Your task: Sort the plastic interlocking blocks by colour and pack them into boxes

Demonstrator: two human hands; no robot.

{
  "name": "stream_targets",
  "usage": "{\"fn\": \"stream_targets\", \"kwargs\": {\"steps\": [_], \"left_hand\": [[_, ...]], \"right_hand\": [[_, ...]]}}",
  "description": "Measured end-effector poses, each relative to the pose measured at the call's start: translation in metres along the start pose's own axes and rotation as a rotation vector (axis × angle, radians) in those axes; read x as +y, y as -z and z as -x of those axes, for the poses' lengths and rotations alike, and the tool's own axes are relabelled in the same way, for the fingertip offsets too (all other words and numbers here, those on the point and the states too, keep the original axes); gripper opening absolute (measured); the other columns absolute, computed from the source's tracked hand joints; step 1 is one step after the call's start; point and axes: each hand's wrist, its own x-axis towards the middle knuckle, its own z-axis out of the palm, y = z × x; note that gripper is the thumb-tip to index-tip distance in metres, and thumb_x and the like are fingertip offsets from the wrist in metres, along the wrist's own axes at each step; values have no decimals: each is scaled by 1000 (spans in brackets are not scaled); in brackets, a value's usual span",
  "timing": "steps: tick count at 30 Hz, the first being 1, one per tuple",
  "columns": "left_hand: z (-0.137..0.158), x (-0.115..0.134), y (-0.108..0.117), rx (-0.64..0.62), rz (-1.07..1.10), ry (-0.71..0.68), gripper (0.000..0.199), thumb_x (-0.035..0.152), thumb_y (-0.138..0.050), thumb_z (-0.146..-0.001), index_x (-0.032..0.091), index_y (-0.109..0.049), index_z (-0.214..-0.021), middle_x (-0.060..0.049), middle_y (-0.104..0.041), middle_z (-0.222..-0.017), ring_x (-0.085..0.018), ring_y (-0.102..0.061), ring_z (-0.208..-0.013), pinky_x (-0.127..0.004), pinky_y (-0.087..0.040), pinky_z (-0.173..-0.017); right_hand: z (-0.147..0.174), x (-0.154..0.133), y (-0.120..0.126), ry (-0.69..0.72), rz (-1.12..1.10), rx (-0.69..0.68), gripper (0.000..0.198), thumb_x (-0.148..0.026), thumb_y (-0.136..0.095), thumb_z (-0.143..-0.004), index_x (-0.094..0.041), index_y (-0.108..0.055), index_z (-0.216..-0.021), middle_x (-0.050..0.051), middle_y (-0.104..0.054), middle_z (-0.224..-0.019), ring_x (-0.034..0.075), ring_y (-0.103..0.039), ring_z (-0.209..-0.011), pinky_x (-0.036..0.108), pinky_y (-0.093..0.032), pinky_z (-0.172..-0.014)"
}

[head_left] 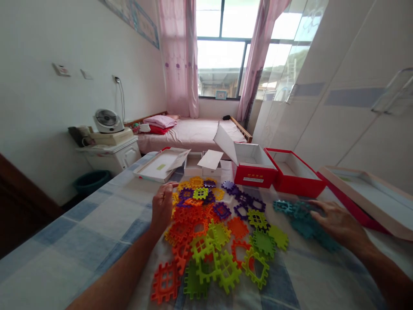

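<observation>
My left hand (163, 204) is at the left edge of a pile of interlocking plastic building pieces, beside the yellow pieces (196, 182). Its fingers curl inward, and whatever they hold, if anything, is hidden. My right hand (337, 219) lies over a group of teal pieces (305, 226) at the right, fingers apart and slightly blurred. Between my hands spread purple pieces (222, 210), orange pieces (238, 227) and lime-green pieces (229, 271). A darker green piece (263, 243) lies right of the middle. Many are square with toothed edges, some with window-like openings.
Behind the pieces stand a shallow white tray (146, 171), small white boxes (192, 168), a red box with raised lid (254, 174) and an open red box (298, 183). A pale lid (371, 198) leans at right. A checked cloth (97, 241) covers the table.
</observation>
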Motion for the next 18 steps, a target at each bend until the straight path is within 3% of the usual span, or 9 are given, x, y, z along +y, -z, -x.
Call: {"fn": "stream_targets", "kwargs": {"steps": [2,5,9,13,16,18], "left_hand": [[-2,-6,1,44,-35,54,41,41,-30,-87,15,-61,-96,-8,-65,-103,-19,-56,-102,-32,-40,-94],[-3,-14,-1,30,-88,93,42,41,-31,-87,14,-62,-96,-9,-65,-100,-20,-58,-97,-32,-43,-90],[0,-18,-7,-98,-151,76,35,38,-42,-81,14,-65,-91,-9,-64,-101,-21,-58,-98,-36,-41,-93],[5,-14,-12,-240,-211,7,21,35,-55,-73,19,-68,-76,-7,-62,-104,-23,-56,-101,-39,-37,-97],[9,-9,-13,-305,-231,-40,18,35,-57,-73,20,-67,-68,-6,-63,-104,-22,-55,-101,-38,-38,-96],[10,-5,-13,-345,-236,-76,19,35,-56,-74,21,-66,-65,-5,-65,-102,-21,-55,-101,-38,-39,-96]], "right_hand": [[-2,-3,-2,47,45,75,38,-30,-47,-74,-15,-64,-105,21,-60,-107,34,-55,-98,44,-42,-81],[-5,-37,-1,139,20,130,39,-30,-44,-76,-13,-62,-106,20,-58,-109,34,-53,-100,46,-40,-87],[-6,-124,-5,369,-224,57,36,-29,-45,-79,-15,-60,-109,13,-56,-114,26,-51,-106,42,-40,-93],[-6,-212,-23,604,-325,-60,39,-20,-49,-80,-22,-55,-118,8,-51,-126,23,-44,-116,41,-36,-97],[-7,-254,-38,728,-296,-141,45,-15,-51,-79,-27,-52,-123,6,-43,-135,24,-34,-124,44,-31,-100],[-8,-266,-45,782,-270,-200,41,-16,-52,-79,-28,-56,-118,6,-44,-133,24,-35,-124,44,-30,-99]]}}
